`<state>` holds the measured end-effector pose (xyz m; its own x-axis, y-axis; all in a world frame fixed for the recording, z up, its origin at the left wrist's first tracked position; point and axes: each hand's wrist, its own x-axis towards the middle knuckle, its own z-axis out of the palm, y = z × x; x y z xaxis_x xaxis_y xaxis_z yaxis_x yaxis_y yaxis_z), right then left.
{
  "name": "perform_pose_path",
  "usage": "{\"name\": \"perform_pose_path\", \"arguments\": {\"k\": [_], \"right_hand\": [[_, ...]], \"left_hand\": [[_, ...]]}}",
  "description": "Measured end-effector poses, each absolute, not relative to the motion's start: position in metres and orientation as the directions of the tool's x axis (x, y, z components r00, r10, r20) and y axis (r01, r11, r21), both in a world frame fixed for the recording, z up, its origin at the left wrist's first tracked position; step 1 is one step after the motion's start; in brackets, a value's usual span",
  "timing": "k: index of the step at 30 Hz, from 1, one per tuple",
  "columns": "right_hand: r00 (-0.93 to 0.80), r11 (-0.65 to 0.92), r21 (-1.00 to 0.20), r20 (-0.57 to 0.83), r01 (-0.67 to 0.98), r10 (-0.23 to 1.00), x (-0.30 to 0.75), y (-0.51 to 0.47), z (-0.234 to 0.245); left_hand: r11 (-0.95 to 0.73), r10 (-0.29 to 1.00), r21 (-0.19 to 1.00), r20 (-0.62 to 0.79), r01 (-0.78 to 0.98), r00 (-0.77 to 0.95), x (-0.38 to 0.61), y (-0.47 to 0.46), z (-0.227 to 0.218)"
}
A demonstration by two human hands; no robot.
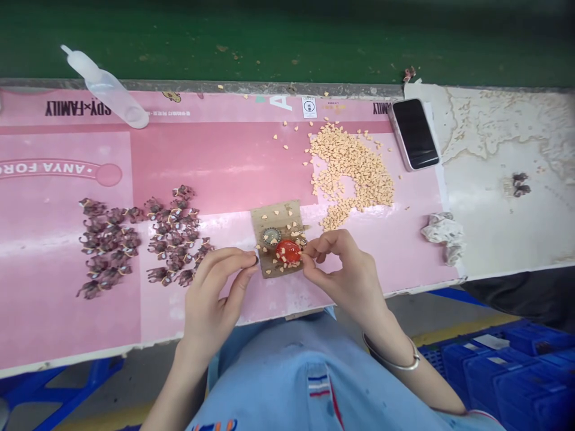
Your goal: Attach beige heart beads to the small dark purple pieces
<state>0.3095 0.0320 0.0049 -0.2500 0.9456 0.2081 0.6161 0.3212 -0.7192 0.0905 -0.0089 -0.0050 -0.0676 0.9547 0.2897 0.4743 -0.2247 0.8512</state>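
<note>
My left hand (220,278) pinches a small dark piece (256,260) between thumb and forefinger, beside a small worn board (257,221). My right hand (344,269) has its fingertips closed at the right edge of a shiny red dish-like thing (286,246) on that board. A tiny beige piece seems to be in that pinch. A round metal bottle cap (271,236) and scattered beige pieces lie on the board too. Left of my left hand are rows of small dark brown figurines (175,239) with light bands.
A big spread of tiny beige pieces (372,170) covers the table behind my right hand. Farther right are a phone (414,134), crumpled tissue (444,235) and two small dark parts (521,184). A translucent squeeze bottle (114,96) lies back left. Blue crates (507,371) stand below, right.
</note>
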Motion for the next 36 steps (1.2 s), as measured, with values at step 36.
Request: {"name": "perform_pose_path", "arguments": {"k": [36], "right_hand": [[-0.452,0.336,-0.888,0.170,0.316,0.876,0.296,0.028,0.056]], "left_hand": [[0.540,0.841,0.651,-0.443,-0.533,0.311,0.109,-0.011,0.014]]}}
